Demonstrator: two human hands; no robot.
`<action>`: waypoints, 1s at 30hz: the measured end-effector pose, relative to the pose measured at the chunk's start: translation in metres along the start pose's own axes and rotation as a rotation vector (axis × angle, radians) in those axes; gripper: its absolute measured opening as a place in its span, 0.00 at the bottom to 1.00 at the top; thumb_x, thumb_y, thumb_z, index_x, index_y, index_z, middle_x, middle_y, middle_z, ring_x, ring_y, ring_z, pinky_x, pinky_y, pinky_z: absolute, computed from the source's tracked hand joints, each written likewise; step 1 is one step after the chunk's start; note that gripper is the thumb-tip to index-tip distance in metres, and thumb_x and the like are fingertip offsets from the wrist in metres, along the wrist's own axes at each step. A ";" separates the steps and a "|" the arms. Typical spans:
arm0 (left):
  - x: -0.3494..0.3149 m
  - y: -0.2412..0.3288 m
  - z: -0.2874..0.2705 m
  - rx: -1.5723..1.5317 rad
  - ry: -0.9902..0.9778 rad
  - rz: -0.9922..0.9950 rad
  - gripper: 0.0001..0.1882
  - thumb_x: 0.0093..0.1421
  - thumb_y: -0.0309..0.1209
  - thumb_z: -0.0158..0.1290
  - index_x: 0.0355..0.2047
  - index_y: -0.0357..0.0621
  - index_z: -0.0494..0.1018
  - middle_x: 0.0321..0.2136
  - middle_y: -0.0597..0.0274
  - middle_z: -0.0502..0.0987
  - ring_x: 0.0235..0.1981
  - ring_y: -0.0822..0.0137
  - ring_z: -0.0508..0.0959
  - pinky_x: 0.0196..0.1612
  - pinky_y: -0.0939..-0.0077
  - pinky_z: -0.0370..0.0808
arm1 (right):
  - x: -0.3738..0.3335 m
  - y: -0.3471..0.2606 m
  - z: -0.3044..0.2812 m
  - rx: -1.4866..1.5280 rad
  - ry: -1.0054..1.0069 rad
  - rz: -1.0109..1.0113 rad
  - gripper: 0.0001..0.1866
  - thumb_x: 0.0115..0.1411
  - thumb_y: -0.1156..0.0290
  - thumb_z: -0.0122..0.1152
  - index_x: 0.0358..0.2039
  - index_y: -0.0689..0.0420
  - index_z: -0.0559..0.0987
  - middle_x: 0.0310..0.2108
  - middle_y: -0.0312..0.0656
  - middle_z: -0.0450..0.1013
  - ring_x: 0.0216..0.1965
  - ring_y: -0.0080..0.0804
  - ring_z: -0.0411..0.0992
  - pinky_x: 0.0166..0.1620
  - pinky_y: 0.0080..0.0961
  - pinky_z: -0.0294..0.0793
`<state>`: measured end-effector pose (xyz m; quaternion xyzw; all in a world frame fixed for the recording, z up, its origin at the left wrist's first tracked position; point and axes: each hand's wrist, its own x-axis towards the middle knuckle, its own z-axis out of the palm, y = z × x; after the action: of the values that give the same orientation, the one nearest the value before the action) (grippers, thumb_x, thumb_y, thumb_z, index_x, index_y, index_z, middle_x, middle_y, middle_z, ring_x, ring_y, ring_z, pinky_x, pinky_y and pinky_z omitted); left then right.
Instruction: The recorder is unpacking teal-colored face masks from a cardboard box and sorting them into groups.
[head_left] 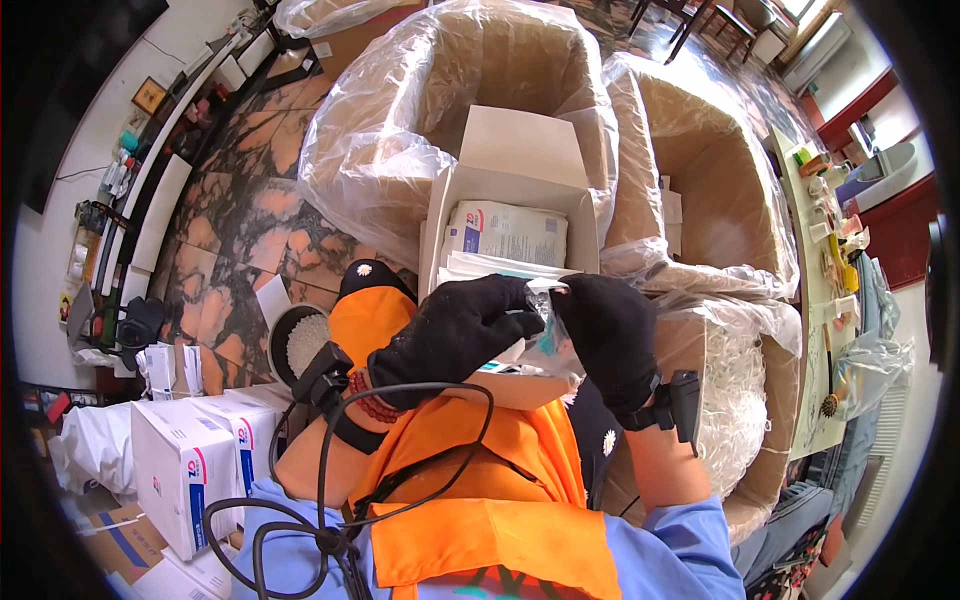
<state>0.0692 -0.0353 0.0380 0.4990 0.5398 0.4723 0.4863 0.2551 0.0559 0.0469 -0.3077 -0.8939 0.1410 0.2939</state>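
Both my hands wear black gloves and meet over my lap. My left hand [460,325] pinches the left side of a small clear plastic packet [546,338] with something teal in it. My right hand [610,340] grips the packet's upper right edge. Part of the packet is hidden behind my fingers. Just beyond my hands stands an open white carton [437,215], its flap [522,142] raised. Inside the carton lies a white printed pack [510,232], with several thin white packets [500,263] stacked on the near side.
Large cardboard boxes lined with clear plastic [370,140] stand ahead and to the right [720,200]. A near-right box holds clear stringy plastic [730,400]. Left are a bin of white pellets [310,345] and white cartons [180,470]. A black cable [325,480] loops over my lap.
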 end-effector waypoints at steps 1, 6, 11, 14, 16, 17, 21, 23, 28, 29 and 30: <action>0.003 -0.001 -0.002 0.056 -0.014 0.044 0.13 0.58 0.23 0.59 0.44 0.36 0.77 0.33 0.61 0.81 0.34 0.75 0.77 0.41 0.77 0.76 | 0.001 -0.002 0.000 -0.081 -0.004 -0.027 0.11 0.59 0.62 0.62 0.24 0.53 0.79 0.20 0.45 0.72 0.24 0.45 0.74 0.29 0.37 0.72; 0.004 0.006 0.002 -0.068 -0.051 0.010 0.15 0.58 0.23 0.58 0.46 0.37 0.77 0.36 0.60 0.81 0.35 0.76 0.78 0.41 0.78 0.76 | -0.003 -0.005 0.005 -0.021 -0.014 -0.058 0.10 0.59 0.63 0.62 0.25 0.55 0.78 0.21 0.45 0.73 0.26 0.45 0.74 0.29 0.39 0.72; 0.004 -0.008 0.010 0.424 0.048 0.200 0.19 0.54 0.21 0.58 0.48 0.40 0.77 0.37 0.53 0.82 0.37 0.69 0.81 0.42 0.76 0.76 | -0.001 -0.009 0.001 -0.172 -0.207 -0.135 0.08 0.57 0.64 0.63 0.29 0.54 0.77 0.22 0.43 0.73 0.26 0.43 0.74 0.30 0.39 0.71; 0.002 -0.015 0.008 0.227 0.146 0.043 0.19 0.54 0.20 0.57 0.47 0.39 0.77 0.35 0.55 0.82 0.36 0.70 0.80 0.42 0.76 0.76 | -0.001 -0.007 0.001 -0.159 -0.137 -0.163 0.09 0.56 0.64 0.64 0.32 0.54 0.78 0.24 0.43 0.75 0.28 0.42 0.76 0.31 0.38 0.72; 0.002 -0.022 -0.001 0.112 0.237 0.018 0.16 0.56 0.22 0.57 0.47 0.39 0.77 0.33 0.60 0.82 0.34 0.73 0.79 0.41 0.77 0.75 | 0.001 0.004 -0.006 -0.001 -0.085 0.005 0.10 0.55 0.64 0.65 0.34 0.54 0.80 0.26 0.42 0.76 0.30 0.42 0.77 0.32 0.38 0.73; 0.001 -0.021 -0.007 0.058 0.311 -0.049 0.13 0.58 0.24 0.56 0.45 0.39 0.77 0.32 0.57 0.81 0.32 0.69 0.79 0.39 0.74 0.76 | -0.005 0.021 -0.019 -0.068 -0.311 0.094 0.10 0.55 0.65 0.66 0.35 0.55 0.82 0.28 0.42 0.78 0.31 0.39 0.77 0.33 0.35 0.74; -0.012 -0.047 -0.056 0.431 0.463 0.230 0.13 0.66 0.31 0.48 0.44 0.39 0.77 0.34 0.56 0.82 0.33 0.64 0.80 0.37 0.70 0.77 | -0.037 0.077 -0.041 0.466 -0.197 0.110 0.06 0.58 0.70 0.65 0.35 0.57 0.83 0.29 0.41 0.78 0.29 0.29 0.77 0.32 0.28 0.75; -0.003 -0.041 -0.067 0.470 0.411 0.386 0.14 0.63 0.28 0.49 0.47 0.37 0.75 0.41 0.50 0.79 0.41 0.57 0.79 0.44 0.68 0.75 | -0.036 0.076 -0.070 0.246 -0.405 0.555 0.08 0.59 0.76 0.62 0.40 0.59 0.82 0.31 0.40 0.79 0.31 0.23 0.76 0.35 0.23 0.75; -0.010 -0.019 -0.042 0.803 0.288 0.219 0.16 0.62 0.27 0.51 0.50 0.38 0.75 0.43 0.47 0.79 0.44 0.51 0.80 0.47 0.68 0.75 | -0.015 0.029 -0.046 1.021 -0.031 0.584 0.16 0.60 0.79 0.61 0.49 0.63 0.77 0.34 0.37 0.78 0.33 0.19 0.75 0.38 0.19 0.75; 0.001 -0.018 -0.021 0.436 0.285 0.142 0.15 0.63 0.29 0.52 0.49 0.37 0.75 0.41 0.53 0.80 0.42 0.60 0.80 0.45 0.73 0.75 | -0.021 0.032 -0.041 0.918 -0.110 0.620 0.15 0.60 0.77 0.62 0.49 0.63 0.77 0.34 0.38 0.78 0.32 0.20 0.75 0.36 0.19 0.75; 0.001 -0.010 -0.013 0.103 0.308 0.032 0.15 0.63 0.30 0.54 0.48 0.36 0.76 0.38 0.60 0.81 0.40 0.69 0.81 0.44 0.79 0.76 | -0.022 0.034 -0.034 0.858 -0.220 0.635 0.15 0.61 0.76 0.63 0.48 0.63 0.78 0.33 0.38 0.79 0.30 0.20 0.75 0.34 0.19 0.75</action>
<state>0.0558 -0.0348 0.0288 0.4536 0.6234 0.5225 0.3641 0.3059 0.0708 0.0493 -0.3983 -0.6448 0.6064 0.2407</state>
